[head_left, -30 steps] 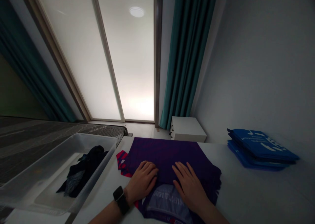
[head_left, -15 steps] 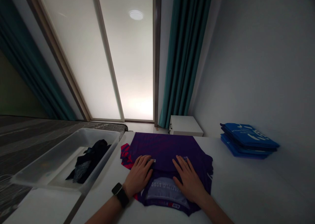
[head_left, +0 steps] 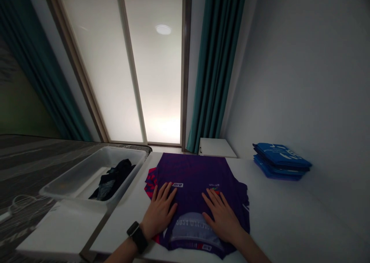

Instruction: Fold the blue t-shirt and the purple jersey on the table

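Note:
A purple sports jersey (head_left: 190, 170) lies flat on the white table (head_left: 286, 213), with its printed collar area toward me. My left hand (head_left: 160, 211), with a black wristwatch (head_left: 137, 236) on the wrist, rests palm down on its left side, fingers spread. My right hand (head_left: 221, 216) lies flat on its right side, also spread. Neither hand grips the cloth. Small printed badges show just beyond my fingertips. Red and blue striped fabric (head_left: 150, 182) sticks out from under the jersey's left edge.
A clear plastic tub (head_left: 95, 171) with dark clothes (head_left: 114, 180) stands left of the table, above a white flat panel (head_left: 62, 228). A stack of folded blue garments (head_left: 281, 161) lies at the right. A white cabinet (head_left: 216, 147) stands beyond the table.
My view has tilted up, so the table objects sit lower and smaller. My hands have drawn back toward me across the jersey, uncovering the printed badges.

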The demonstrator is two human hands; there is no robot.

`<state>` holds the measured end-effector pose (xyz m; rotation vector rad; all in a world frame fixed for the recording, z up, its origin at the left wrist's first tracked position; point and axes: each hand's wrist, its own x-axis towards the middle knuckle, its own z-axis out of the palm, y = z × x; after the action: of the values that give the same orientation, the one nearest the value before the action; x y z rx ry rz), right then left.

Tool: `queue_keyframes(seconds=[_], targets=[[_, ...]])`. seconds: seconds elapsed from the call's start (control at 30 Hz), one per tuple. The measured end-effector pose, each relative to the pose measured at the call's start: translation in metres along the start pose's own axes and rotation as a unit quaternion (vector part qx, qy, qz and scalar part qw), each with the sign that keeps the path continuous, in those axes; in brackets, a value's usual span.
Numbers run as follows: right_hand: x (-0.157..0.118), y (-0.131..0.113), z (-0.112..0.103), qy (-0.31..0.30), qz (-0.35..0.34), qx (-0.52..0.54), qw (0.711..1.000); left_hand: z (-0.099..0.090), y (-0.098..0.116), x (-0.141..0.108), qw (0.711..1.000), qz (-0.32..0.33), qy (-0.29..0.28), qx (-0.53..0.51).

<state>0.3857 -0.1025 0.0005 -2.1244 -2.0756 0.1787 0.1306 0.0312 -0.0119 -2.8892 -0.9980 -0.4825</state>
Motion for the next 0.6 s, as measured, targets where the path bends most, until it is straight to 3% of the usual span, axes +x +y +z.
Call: queue_keyframes(seconds=[0.13,0.23,0.47,0.6], targets=[[-0.008,-0.004,-0.002,-0.021,0.005,0.011,1.000,0.001,0.003,-0.014,0.999,-0.039,-0.020,0.005],[-0.003,-0.001,-0.002,-0.021,0.002,0.013,1.000,0.002,0.004,-0.011,0.997,-0.059,-0.039,0.003],[0.039,0.020,-0.005,-0.023,0.007,-0.008,1.000,0.006,-0.001,0.040,0.994,-0.091,-0.059,0.002],[0.057,0.030,-0.001,-0.017,0.016,-0.018,1.000,0.011,-0.006,0.062,0.996,-0.084,-0.023,0.016]])
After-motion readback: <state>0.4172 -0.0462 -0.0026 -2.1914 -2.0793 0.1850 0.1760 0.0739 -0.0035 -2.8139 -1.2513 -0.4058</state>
